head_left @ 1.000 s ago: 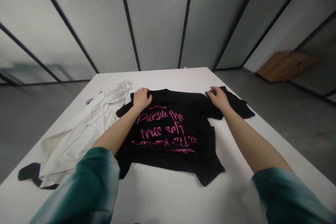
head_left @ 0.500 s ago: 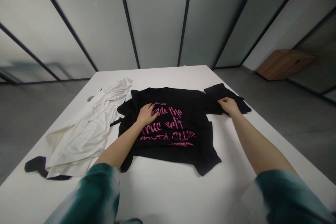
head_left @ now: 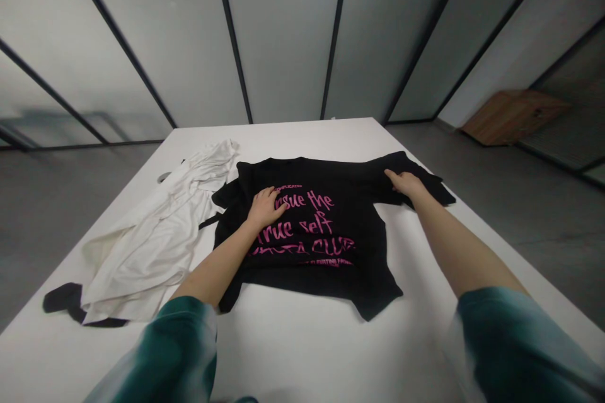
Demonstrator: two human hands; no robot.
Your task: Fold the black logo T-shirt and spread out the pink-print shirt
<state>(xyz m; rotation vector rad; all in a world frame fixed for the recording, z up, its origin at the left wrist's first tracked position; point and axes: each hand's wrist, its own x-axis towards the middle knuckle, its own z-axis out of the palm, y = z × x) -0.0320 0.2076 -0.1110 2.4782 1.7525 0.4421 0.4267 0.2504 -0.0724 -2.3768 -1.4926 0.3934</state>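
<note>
A black T-shirt [head_left: 302,176] with pink lettering lies spread on a white table [head_left: 293,346], its lower edge uneven. My left hand [head_left: 265,206] rests flat on the left part of its chest, covering some letters, fingers apart. On the shirt's right sleeve, my right hand [head_left: 406,184] touches the fabric with its fingers stretched out and apart. A piece of black cloth [head_left: 439,190] shows beyond this sleeve, partly hidden by the hand and sleeve.
To the left lies a crumpled white garment [head_left: 146,258], with a black piece [head_left: 61,298] sticking out beneath its near end. A small grey round object [head_left: 163,177] sits by its far side. Frosted panels [head_left: 283,38] stand behind the table; a wooden box [head_left: 508,116] is on the floor at right.
My right hand has released its pinch on the sleeve edge and moved slightly left and up onto the sleeve. The sleeve now lies further out over the black cloth. My left hand stays put.
</note>
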